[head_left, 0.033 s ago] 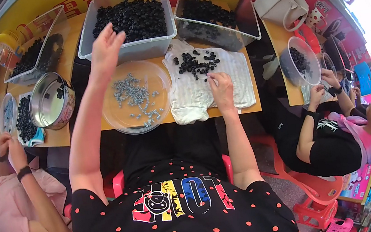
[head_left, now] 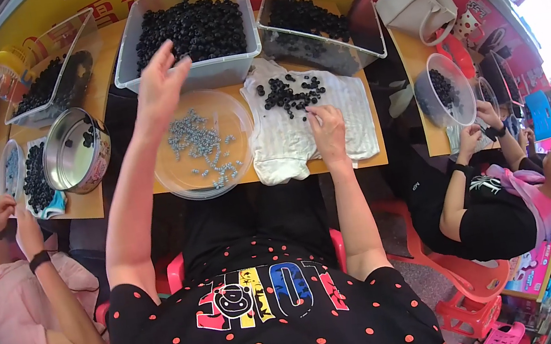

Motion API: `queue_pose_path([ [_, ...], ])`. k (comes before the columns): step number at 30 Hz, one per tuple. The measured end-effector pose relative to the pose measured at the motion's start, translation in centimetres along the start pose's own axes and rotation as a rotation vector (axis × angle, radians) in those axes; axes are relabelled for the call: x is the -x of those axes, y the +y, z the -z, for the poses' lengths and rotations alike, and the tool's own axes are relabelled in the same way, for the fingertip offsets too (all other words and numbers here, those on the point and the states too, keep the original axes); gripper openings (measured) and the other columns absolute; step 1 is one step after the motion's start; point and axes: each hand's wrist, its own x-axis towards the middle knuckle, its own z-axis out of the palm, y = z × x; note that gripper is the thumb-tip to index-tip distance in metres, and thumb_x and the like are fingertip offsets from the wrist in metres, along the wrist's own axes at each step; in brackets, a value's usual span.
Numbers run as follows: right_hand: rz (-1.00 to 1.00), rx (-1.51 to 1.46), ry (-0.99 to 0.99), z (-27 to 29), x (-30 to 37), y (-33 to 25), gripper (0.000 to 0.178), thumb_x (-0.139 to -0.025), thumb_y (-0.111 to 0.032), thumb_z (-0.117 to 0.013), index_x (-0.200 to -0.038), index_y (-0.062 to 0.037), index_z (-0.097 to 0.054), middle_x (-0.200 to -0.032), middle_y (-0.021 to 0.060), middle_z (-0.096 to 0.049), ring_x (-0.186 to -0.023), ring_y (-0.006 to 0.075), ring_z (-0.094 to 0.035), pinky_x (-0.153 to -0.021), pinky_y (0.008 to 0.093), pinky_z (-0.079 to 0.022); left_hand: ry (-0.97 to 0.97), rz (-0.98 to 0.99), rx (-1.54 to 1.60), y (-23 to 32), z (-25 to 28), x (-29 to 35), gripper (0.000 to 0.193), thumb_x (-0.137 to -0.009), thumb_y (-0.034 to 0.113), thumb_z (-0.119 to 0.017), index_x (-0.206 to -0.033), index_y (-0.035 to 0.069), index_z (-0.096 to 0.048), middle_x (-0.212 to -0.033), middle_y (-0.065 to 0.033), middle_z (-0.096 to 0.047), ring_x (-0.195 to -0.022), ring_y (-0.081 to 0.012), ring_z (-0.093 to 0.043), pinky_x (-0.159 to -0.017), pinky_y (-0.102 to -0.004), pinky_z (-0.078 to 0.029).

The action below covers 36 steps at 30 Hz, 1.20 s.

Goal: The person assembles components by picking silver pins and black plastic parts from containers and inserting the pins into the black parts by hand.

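Note:
My left hand [head_left: 161,89] hangs at the front left of a pale plastic tub [head_left: 220,73] piled with black round parts [head_left: 195,30]. Its fingers are apart and nothing shows in them. Over a white striped cloth [head_left: 289,144], my right hand [head_left: 329,131] has thumb and forefinger pinched together. Its fingertips are beside a loose group of small black parts [head_left: 292,94]; whatever is between them is too small to make out. Left of the cloth lies a shallow clear round tray [head_left: 171,170] with many small grey-blue pieces [head_left: 194,134].
A clear bin [head_left: 320,46] of black parts stands back right, another bin [head_left: 53,110] back left. A round metal tin [head_left: 77,149] sits on the left table. One person [head_left: 37,303] works at left, another [head_left: 489,203] at right beside a clear bowl [head_left: 446,87].
My left hand has shifted slightly toward me, away from the tub. My right hand has hardly moved. The left person's hands have moved a little.

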Motion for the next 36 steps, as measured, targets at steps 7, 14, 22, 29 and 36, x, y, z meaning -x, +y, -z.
queue_pose_path([
  [7, 0.114, 0.222, -0.104, -1.3, -2.4, -0.1, 0.020, -0.071, -0.009, -0.070, -0.091, -0.0108, -0.069, -0.089, 0.0049, -0.058, -0.093, 0.0250, -0.052, -0.079, 0.0385, -0.042, -0.110, 0.226, 0.330, 0.2, -2.7, 11.8, 0.036, -0.087, 0.005, -0.060, -0.122, -0.002, -0.054, -0.110, -0.0075, -0.060, -0.101, -0.0106, -0.056, -0.088, -0.0241, -0.045],
  [14, -0.079, -0.301, -0.123, 0.5, -1.8, -4.2, 0.019, -0.076, -0.004, -0.068, -0.094, -0.0096, -0.069, -0.088, 0.0058, -0.063, -0.078, 0.0187, -0.056, -0.069, 0.0300, -0.045, -0.107, 0.391, 0.438, -1.8, -4.0, 17.7, 0.019, -0.088, 0.004, -0.059, -0.106, -0.001, -0.063, -0.096, -0.0046, -0.066, -0.087, -0.0095, -0.061, -0.081, -0.0221, -0.047],
  [22, -0.396, -1.208, -0.196, 3.2, 3.3, -11.0, 0.017, -0.082, 0.007, -0.062, -0.099, 0.0025, -0.065, -0.090, 0.0062, -0.064, -0.080, 0.0097, -0.057, -0.073, 0.0206, -0.045, -0.129, 0.498, 0.750, -0.4, -5.9, 18.0, 0.016, -0.086, 0.003, -0.063, -0.101, -0.001, -0.063, -0.091, -0.0066, -0.067, -0.078, -0.0108, -0.063, -0.075, -0.0222, -0.051],
  [29, -0.296, -1.081, -0.257, 2.4, 5.8, -13.5, 0.016, -0.081, 0.006, -0.065, -0.096, 0.0021, -0.066, -0.093, 0.0090, -0.065, -0.081, 0.0129, -0.059, -0.076, 0.0222, -0.046, -0.139, 0.304, 0.707, 0.4, -5.8, 18.6, 0.019, -0.082, -0.002, -0.065, -0.101, -0.001, -0.067, -0.098, -0.0017, -0.057, -0.084, -0.0069, -0.057, -0.073, -0.0186, -0.047],
  [36, -0.195, -0.753, -0.198, 1.6, 7.1, -14.8, 0.014, -0.078, 0.003, -0.068, -0.091, -0.0004, -0.067, -0.091, 0.0090, -0.066, -0.079, 0.0154, -0.060, -0.071, 0.0245, -0.047, -0.015, 0.290, 0.615, -1.4, -5.7, 20.0, 0.016, -0.083, 0.000, -0.064, -0.099, -0.001, -0.067, -0.096, -0.0015, -0.060, -0.080, -0.0071, -0.058, -0.071, -0.0184, -0.048],
])
